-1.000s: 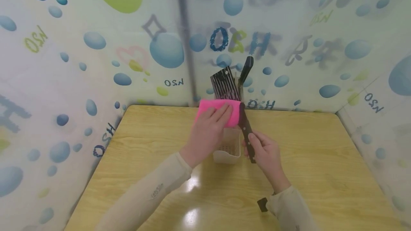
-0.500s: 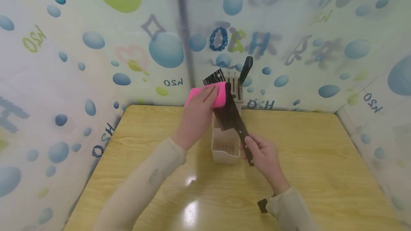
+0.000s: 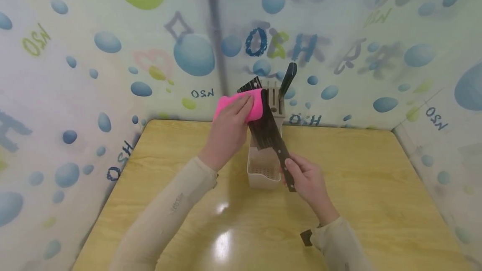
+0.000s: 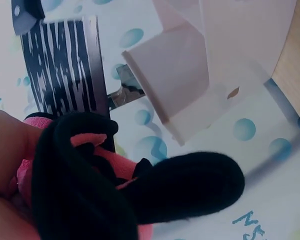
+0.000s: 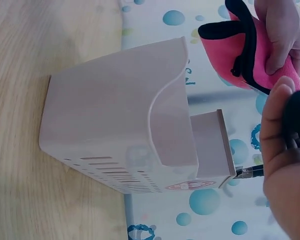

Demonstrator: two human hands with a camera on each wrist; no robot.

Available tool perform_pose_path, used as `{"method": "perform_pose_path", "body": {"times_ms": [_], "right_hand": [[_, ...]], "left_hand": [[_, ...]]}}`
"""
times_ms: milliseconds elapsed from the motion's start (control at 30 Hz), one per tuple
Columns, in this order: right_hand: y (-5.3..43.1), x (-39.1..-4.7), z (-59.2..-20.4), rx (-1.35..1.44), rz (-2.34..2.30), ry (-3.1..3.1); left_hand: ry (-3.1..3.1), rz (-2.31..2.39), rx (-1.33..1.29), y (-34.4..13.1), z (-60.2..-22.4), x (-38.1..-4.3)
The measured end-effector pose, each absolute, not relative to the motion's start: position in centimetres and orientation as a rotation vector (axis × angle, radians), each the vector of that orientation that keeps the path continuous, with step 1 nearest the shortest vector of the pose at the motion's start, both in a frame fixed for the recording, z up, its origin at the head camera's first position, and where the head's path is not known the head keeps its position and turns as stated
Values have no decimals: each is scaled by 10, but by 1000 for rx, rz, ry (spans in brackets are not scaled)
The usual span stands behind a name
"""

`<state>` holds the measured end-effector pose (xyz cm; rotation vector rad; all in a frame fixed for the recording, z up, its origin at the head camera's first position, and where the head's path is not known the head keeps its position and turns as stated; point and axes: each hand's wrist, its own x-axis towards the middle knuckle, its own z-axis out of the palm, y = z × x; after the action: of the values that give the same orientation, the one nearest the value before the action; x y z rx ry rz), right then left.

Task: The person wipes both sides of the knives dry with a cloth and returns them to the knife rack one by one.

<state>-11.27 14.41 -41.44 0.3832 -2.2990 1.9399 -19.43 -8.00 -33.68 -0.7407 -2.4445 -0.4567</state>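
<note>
My right hand (image 3: pixel 308 179) grips the black riveted handle of a cleaver (image 3: pixel 269 131), whose dark, light-streaked blade points up and away to the left. The left hand (image 3: pixel 229 133) pinches a pink cloth (image 3: pixel 256 106) with black edging round the far part of the blade, leaving only the top corner showing beyond it. In the right wrist view the left thumb presses the cloth (image 5: pixel 222 55) from beneath. A light beige knife holder (image 3: pixel 263 183) stands behind and below the cleaver. One black-handled knife (image 3: pixel 289 78) sits in its slotted back part.
The holder's perforated front bin (image 5: pixel 115 90) is open at the top. It stands on a wooden table (image 3: pixel 180 158). Close behind the table's far edge is a wall covering (image 3: pixel 331 32) with blue and green drops, and similar walls flank both sides.
My left hand has slid the cloth from near the handle up and left toward the blade's far end. The cleaver has tilted slightly left, uncovering the holder's slots. The right hand has barely moved.
</note>
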Motion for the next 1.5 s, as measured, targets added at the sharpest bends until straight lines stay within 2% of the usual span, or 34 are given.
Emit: {"method": "perform_pose_path", "body": {"times_ms": [333,733,1500], "right_hand": [[153,-117,-405,558,2000,-2381],[162,-121,-401,744,2153,-2386],[159,-125,-402,604,2095,-2253]], "left_hand": [[-2429,-370,-834,-70,-340,-188],[-2487,-358,-946,-56,-349,-166],[-2352,-307,-1050,-48,-366,-143]]}}
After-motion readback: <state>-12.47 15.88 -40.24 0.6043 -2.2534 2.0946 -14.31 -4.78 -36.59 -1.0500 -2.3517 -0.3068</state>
